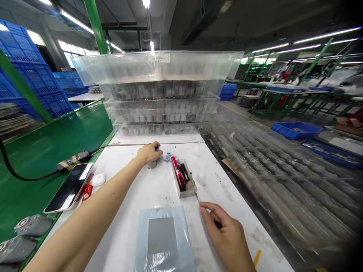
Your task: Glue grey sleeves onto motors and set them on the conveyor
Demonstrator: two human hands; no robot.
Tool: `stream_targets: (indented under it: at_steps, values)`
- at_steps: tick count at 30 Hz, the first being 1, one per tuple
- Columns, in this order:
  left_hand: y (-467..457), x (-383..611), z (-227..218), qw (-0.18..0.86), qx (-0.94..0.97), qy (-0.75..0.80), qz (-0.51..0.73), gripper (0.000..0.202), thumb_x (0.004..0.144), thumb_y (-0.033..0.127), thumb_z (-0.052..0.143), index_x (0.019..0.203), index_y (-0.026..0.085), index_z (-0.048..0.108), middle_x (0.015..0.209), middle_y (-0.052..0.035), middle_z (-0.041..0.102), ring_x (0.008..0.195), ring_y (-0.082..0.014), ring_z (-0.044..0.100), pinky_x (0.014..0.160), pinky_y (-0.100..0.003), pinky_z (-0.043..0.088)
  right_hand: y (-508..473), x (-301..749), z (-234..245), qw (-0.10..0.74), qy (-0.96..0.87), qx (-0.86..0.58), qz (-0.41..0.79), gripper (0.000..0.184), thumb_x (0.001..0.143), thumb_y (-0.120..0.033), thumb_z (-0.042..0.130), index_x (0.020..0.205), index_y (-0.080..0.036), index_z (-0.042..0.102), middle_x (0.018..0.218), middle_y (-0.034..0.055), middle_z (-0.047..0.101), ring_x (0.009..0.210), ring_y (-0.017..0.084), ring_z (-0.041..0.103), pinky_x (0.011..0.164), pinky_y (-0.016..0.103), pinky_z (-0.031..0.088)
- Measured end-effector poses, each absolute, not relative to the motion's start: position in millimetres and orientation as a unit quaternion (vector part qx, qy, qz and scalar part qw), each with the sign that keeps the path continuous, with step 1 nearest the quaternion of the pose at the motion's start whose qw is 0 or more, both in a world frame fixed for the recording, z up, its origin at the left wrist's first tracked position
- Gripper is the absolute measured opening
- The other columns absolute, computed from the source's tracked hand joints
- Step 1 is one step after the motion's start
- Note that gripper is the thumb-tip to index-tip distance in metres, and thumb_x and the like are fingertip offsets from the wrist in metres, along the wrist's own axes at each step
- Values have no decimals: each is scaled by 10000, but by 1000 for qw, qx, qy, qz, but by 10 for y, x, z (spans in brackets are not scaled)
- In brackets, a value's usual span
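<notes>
Left hand reached far across the white tabletop, fingers closed over a small grey metal cylinder standing before the stacked clear plastic trays. Nearer, the right hand rested half-curled, seemingly empty, beside a shallow tool tray, probably kept within reach.

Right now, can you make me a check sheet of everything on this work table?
Surface: white table, a few dark specks.
Job's things: grey part; small tray holding a red tool; bagged grey sheet.
Clutter: phone, white case, blue cloth.
Hands: left hand grips the grey part; right hand rests open on the table.
Cables: black cable by a plug block.
Surroundings: stacked clear trays, blue crates, green surface.
</notes>
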State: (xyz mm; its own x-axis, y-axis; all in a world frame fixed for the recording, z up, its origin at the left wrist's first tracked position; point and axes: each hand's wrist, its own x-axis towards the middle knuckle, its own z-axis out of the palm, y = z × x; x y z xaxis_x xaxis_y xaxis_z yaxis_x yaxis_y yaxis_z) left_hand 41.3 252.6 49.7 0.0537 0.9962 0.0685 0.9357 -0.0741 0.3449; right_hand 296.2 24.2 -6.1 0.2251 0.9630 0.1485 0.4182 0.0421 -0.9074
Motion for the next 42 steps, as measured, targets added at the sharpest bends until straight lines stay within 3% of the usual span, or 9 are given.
stream_targets:
  at_steps: [13, 19, 22, 24, 26, 32, 36, 39, 42]
  values:
    - [872, 14, 309, 101, 746, 630, 189, 277, 1056, 339, 593, 1278, 218, 705, 1128, -78, 783, 1020, -284, 748, 926, -508, 601, 227, 2952, -123, 461, -532, -623, 340, 499, 917, -680, 679, 1007, -206, 805, 617, -43, 433, 564, 160, 401, 533, 292, 332]
    - [695, -82, 370, 57, 747, 588, 306, 394, 1079, 480, 500, 1343, 268, 701, 1397, -99, 706, 1306, -300, 676, 1087, -462, 565, 560, 3273, -54, 440, -556, -631, 315, 554, 932, -693, 626, 1093, -189, 792, 668, 2, 610, 647, 224, 593, 592, 322, 476]
    - [404, -90, 318, 37, 715, 607, 346, 379, 1094, 539, 479, 1223, 273, 717, 1210, -84, 714, 887, -240, 776, 771, -380, 636, 842, 3493, 28, 438, -570, -639, 274, 524, 894, -627, 646, 1147, -186, 774, 885, 76, 744, 807, 274, 686, 734, 383, 550]
    - [211, -84, 215, 31, 705, 624, 335, 356, 1061, 574, 546, 1148, 282, 729, 1098, -46, 683, 559, -164, 687, 588, -354, 590, 1015, 3583, 51, 446, -570, -642, 252, 519, 855, -547, 664, 1225, -189, 733, 1088, 121, 772, 950, 304, 714, 859, 435, 566]
    - [80, -77, 92, 20, 696, 645, 316, 345, 1043, 577, 572, 1133, 289, 739, 1086, -40, 649, 473, -136, 628, 529, -344, 563, 1153, 3619, 43, 452, -572, -641, 239, 530, 819, -455, 672, 1282, -198, 685, 1247, 147, 752, 1095, 321, 715, 964, 470, 562]
    - [-36, -77, -43, 99, 654, 654, 366, 336, 1015, 544, 596, 911, 299, 801, 1325, -111, 644, 944, -292, 757, 586, -330, 556, 1361, 3532, -73, 443, -602, -611, 260, 624, 767, -279, 688, 1382, -206, 610, 1461, 174, 679, 1351, 316, 651, 1023, 457, 585]
    - [-201, -53, 14, 211, 598, 655, 410, 317, 952, 584, 695, 879, 299, 812, 1357, -85, 710, 844, -236, 705, 617, -324, 588, 1452, 3432, -129, 439, -618, -580, 298, 569, 767, -308, 755, 1318, -200, 668, 1391, 156, 734, 1267, 320, 709, 1034, 484, 591]
    - [-372, -7, -7, 266, 571, 659, 412, 329, 931, 596, 739, 1065, 301, 797, 1228, -74, 772, 793, -199, 695, 655, -305, 629, 1435, 3391, -92, 449, -619, -560, 319, 392, 794, -415, 775, 1129, -212, 754, 1225, 119, 811, 1152, 324, 757, 1080, 511, 568]
    - [-515, 66, -69, 358, 520, 641, 437, 461, 929, 535, 771, 1315, 295, 695, 1201, -69, 781, 949, -215, 758, 812, -320, 666, 1187, 3385, 32, 488, -591, -567, 303, 464, 892, -534, 727, 1222, -209, 748, 1259, 126, 805, 1197, 331, 741, 1145, 540, 525]
